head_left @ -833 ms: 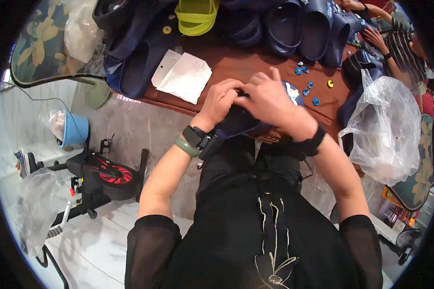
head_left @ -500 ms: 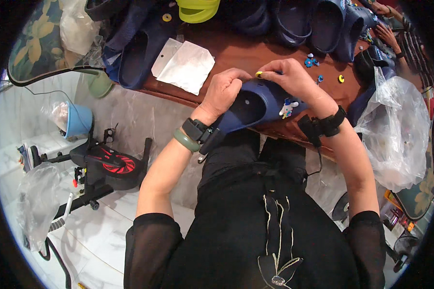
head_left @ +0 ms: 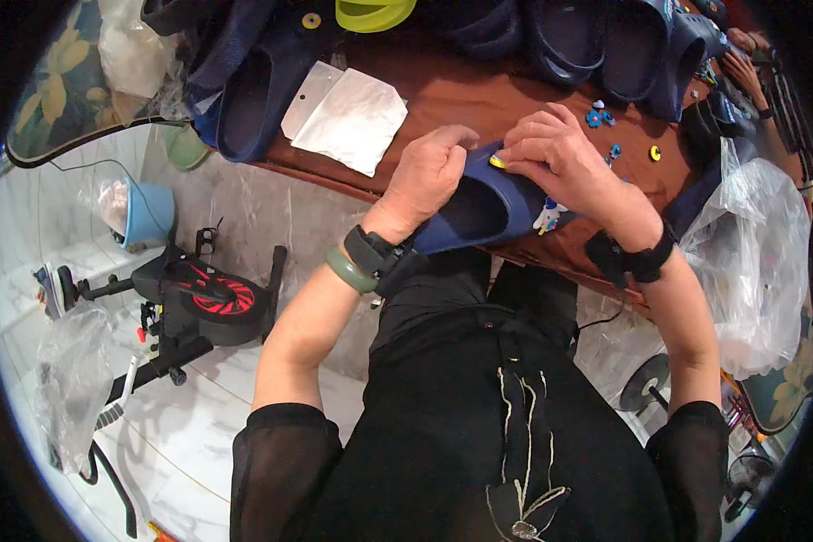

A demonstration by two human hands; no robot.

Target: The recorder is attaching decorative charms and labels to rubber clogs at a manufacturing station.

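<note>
A navy blue clog is in front of me at the table's near edge, its foot opening facing up. My left hand is closed round the clog's left side, its thumb against the rim. With the fingertips of my right hand I pinch a small yellow charm against the clog's upper; the charm's far side is hidden. A white figure-shaped charm with coloured parts sits on the clog's right side, partly behind my right hand.
White paper sheets lie left on the brown tabletop. More navy clogs and a lime one line the back. Blue charms and a yellow ring charm lie right. A clear plastic bag and another person's hand are at right.
My right hand has shifted slightly right and nearer me, with the yellow charm still in its fingertips. My left hand stays on the clog. The whole view has shifted a little.
</note>
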